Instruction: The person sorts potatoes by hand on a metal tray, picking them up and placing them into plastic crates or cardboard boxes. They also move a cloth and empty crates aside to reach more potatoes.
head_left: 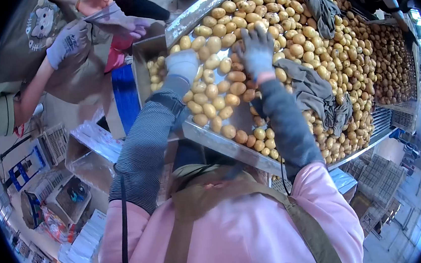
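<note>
While the smooth, yellow-brown oval potatoes (309, 48) spread from 11 round to 3 o'clock, my two gloved hands are in among them near 12. My left hand (182, 64), in a pale grey work glove, lies over potatoes at half past 11, its back up; the fingers are hidden, so I cannot tell how far they close or what they hold. My right hand (257, 51), blurred at 1 o'clock, has its fingers stretched forward and a little apart over potatoes; I cannot tell what is beneath its palm.

All this sits in a long, metal-edged sorting table (211, 139), thinly filled in front of me, heaped toward 2 o'clock. Two crumpled grey cloths (310, 91) lie on the heap, at half past 1 and half past 2. At 11 o'clock a brown-grey, straight-walled bin (142, 79) holds more small potatoes.

Farther out, an open brown cardboard box (89, 166) at 9 carries clear plastic bags (97, 140). Another person's pale-gloved hand (67, 43) is at 10.
</note>
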A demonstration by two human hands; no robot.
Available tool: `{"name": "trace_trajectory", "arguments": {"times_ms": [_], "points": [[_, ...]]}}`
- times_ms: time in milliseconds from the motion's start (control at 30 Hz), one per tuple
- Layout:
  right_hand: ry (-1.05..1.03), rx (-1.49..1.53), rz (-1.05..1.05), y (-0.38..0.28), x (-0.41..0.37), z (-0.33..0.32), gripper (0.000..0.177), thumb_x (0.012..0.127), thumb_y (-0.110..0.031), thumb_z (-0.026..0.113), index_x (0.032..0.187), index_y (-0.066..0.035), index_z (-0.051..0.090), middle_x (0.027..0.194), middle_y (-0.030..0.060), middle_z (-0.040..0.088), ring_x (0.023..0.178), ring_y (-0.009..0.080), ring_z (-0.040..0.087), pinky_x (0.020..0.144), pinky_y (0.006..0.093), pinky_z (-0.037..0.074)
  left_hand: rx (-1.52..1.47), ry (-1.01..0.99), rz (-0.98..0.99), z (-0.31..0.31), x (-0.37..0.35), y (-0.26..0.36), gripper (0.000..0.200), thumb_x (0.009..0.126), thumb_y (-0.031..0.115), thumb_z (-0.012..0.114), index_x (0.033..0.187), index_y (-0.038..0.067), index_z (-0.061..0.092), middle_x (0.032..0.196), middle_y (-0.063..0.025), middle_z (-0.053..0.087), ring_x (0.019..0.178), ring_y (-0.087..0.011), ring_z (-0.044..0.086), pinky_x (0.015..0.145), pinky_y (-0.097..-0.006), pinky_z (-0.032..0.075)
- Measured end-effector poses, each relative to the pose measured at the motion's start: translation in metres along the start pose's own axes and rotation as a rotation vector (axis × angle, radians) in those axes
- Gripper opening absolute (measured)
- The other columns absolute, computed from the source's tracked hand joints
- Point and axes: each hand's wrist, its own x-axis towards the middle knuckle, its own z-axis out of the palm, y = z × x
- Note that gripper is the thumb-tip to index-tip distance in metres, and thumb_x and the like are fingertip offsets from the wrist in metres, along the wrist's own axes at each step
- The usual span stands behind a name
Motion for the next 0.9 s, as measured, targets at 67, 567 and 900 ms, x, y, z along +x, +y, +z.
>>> {"name": "trace_trajectory", "arguments": {"times_ms": [67, 567, 900], "points": [[0.198, 0.122, -0.020, -0.011, -0.056, 0.002, 0.052, 0.091, -0.035, 0.064, 0.138, -0.017, 0.055, 0.135, 0.0054, 0.055, 0.129, 0.0275, 0.046, 0.110, 0.0471, 0.034, -0.057, -0.043, -0.037, 0.001, 0.010, 0.000, 0.032, 0.091, 0.032, 0.057, 0.109, 0.010, 0.071, 0.099, -0.0149, 0.075, 0.090, -0.0326, 0.072, 0.078, -0.0494, 0.054], [0.165, 0.651, -0.286, -0.045, -0.021, -0.015, 0.030, 0.087, -0.010, 0.066, 0.117, -0.010, 0.069, 0.114, 0.0136, 0.069, 0.105, 0.0341, 0.062, 0.096, 0.0435, 0.049, -1.662, 0.283, -0.391, 0.109, -0.212, -0.028, 0.019, 0.097, 0.023, 0.060, 0.105, 0.006, 0.065, 0.085, 0.0048, 0.059, 0.067, -0.0050, 0.051, 0.058, -0.0207, 0.042], [0.064, 1.509, 0.314, -0.049, -0.013, -0.021, 0.026, 0.099, -0.009, 0.058, 0.119, 0.002, 0.068, 0.105, 0.0062, 0.071, 0.089, 0.0114, 0.065, 0.078, 0.0251, 0.053, -1.576, 0.452, -0.030, 0.085, -0.240, 0.035, 0.042, 0.107, 0.027, 0.052, 0.141, 0.002, 0.049, 0.129, -0.0107, 0.058, 0.117, -0.0142, 0.055, 0.101, -0.0288, 0.046]]}}
